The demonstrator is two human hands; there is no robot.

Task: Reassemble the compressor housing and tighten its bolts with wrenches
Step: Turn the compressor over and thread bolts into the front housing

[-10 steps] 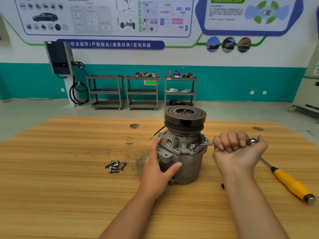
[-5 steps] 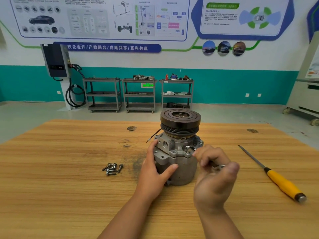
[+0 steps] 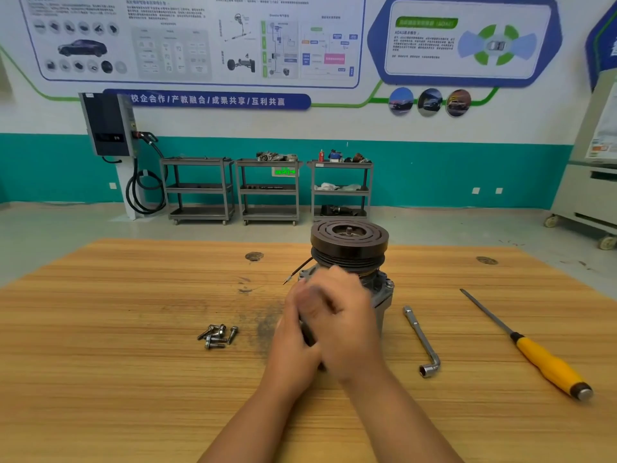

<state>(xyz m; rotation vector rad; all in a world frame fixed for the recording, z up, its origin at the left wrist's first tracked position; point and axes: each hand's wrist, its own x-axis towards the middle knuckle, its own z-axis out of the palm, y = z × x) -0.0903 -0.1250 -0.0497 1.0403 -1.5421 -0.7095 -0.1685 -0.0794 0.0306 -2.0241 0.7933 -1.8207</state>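
The compressor (image 3: 349, 243) stands upright on the wooden table (image 3: 133, 379), its dark pulley on top and its grey housing (image 3: 382, 297) mostly hidden by my hands. My left hand (image 3: 289, 349) holds the housing's left side. My right hand (image 3: 342, 315), motion-blurred with curled fingers, lies in front of the housing and partly over the left hand. It grips a wrench, of which only a dark sliver (image 3: 307, 334) shows between the hands. Several loose bolts (image 3: 217, 335) lie to the left.
An L-shaped socket wrench (image 3: 422, 342) lies just right of the compressor. Farther right lies a long tool with a yellow handle (image 3: 547, 365). A thin wire (image 3: 297, 270) sticks out of the compressor's left side. Grey shelf carts (image 3: 268, 188) stand on the floor beyond the table.
My right hand has swung the wrench from the compressor's right side round the front to its left. That uncovered the L-shaped socket wrench. My left hand stayed on the housing.
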